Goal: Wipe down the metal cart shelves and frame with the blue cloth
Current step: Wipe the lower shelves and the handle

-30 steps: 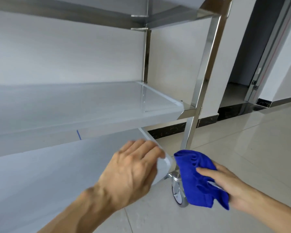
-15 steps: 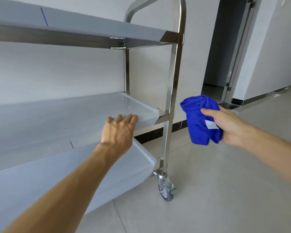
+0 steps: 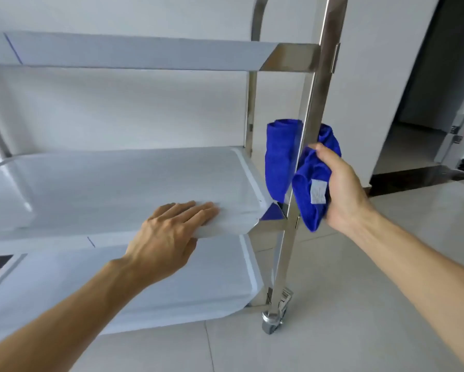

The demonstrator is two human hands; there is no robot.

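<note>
Right hand (image 3: 343, 189) grips blue cloth (image 3: 311, 183) around the cart's upright front post (image 3: 310, 124); left hand (image 3: 169, 234) rests flat on the middle shelf's front edge (image 3: 225, 229).

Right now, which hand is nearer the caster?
Right. The right hand grips the cloth against the post, higher up the same post that carries the caster. The left hand rests on the middle shelf, farther off to the side.

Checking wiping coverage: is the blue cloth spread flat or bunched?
Bunched: the blue cloth is crumpled in the right hand, wrapped around the cart post.
</note>
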